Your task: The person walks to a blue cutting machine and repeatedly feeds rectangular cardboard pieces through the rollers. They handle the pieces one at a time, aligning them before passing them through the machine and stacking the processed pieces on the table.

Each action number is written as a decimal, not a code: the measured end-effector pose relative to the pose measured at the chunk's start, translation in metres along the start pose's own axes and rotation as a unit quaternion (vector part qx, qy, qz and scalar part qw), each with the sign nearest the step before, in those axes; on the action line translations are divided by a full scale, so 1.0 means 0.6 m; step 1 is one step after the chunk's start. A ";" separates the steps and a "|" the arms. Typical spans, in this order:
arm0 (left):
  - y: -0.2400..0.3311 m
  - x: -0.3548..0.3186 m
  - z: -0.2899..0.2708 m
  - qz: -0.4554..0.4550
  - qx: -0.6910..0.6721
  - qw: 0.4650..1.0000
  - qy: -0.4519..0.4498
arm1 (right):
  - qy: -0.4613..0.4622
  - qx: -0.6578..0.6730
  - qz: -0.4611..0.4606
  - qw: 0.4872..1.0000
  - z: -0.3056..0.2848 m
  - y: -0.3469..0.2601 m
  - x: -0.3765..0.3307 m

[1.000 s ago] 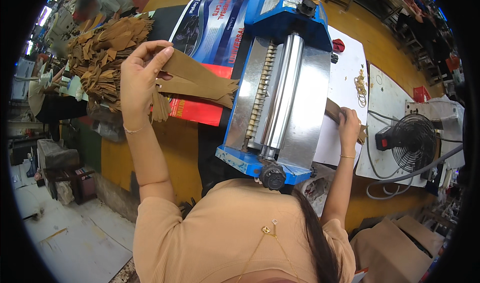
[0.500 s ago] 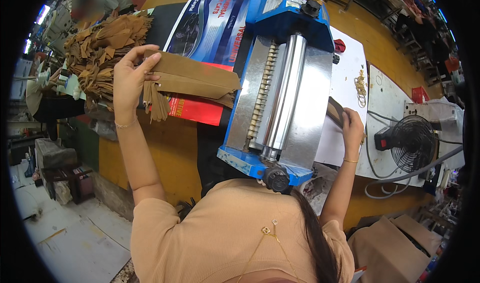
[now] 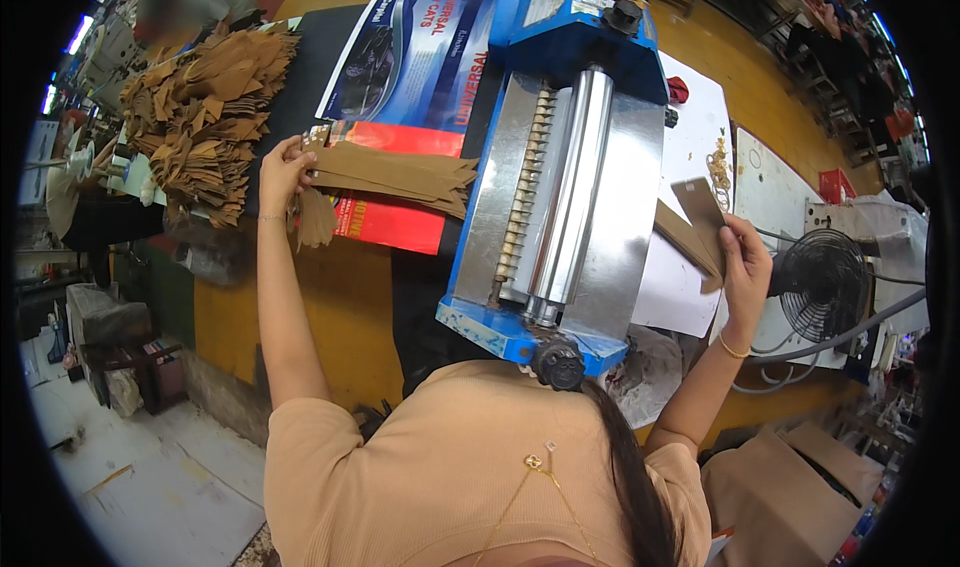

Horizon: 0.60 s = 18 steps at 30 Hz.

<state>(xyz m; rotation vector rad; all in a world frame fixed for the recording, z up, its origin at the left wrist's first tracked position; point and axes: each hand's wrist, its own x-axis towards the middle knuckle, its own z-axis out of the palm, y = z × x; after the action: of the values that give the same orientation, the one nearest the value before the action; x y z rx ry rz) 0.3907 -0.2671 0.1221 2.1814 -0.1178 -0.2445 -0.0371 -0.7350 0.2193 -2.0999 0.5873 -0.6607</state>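
My left hand (image 3: 283, 170) grips one end of a bundle of tan leather strips (image 3: 400, 176), which lies across a red and blue printed poster (image 3: 400, 77). Just left of that hand rises a big pile of tan cut pieces (image 3: 205, 107). My right hand (image 3: 745, 267) holds a couple of tan pieces (image 3: 692, 225) upright, close to the right side of a blue roller machine (image 3: 560, 167) with steel rollers. The machine stands between my two hands on the yellow table (image 3: 340, 317).
A white sheet (image 3: 700, 137) with a few small rings lies right of the machine. A black fan (image 3: 825, 282) with cables stands at the right edge. Cardboard boxes (image 3: 790, 497) sit lower right. Another person's head (image 3: 165, 12) is at the far left.
My left hand has lowered the bundle of strips onto the poster and drawn it left. My right hand has lifted its tan pieces up beside the machine.
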 end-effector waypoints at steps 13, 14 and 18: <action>-0.131 0.007 -0.037 -0.064 0.150 0.980 0.112 | -0.203 0.017 0.067 0.977 0.060 -0.015 0.027; -0.132 0.016 -0.040 -0.042 0.140 0.982 0.119 | -0.205 0.010 0.082 0.975 0.058 -0.014 0.028; -0.091 0.032 -0.024 0.004 0.162 0.973 0.163 | -0.213 -0.059 0.088 0.971 0.060 -0.010 0.038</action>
<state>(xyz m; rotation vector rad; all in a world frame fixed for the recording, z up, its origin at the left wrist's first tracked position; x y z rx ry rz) 0.4122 -0.2270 0.0836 2.5116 0.0214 0.1513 0.0039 -0.7246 0.2115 -2.1790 0.5686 -0.0667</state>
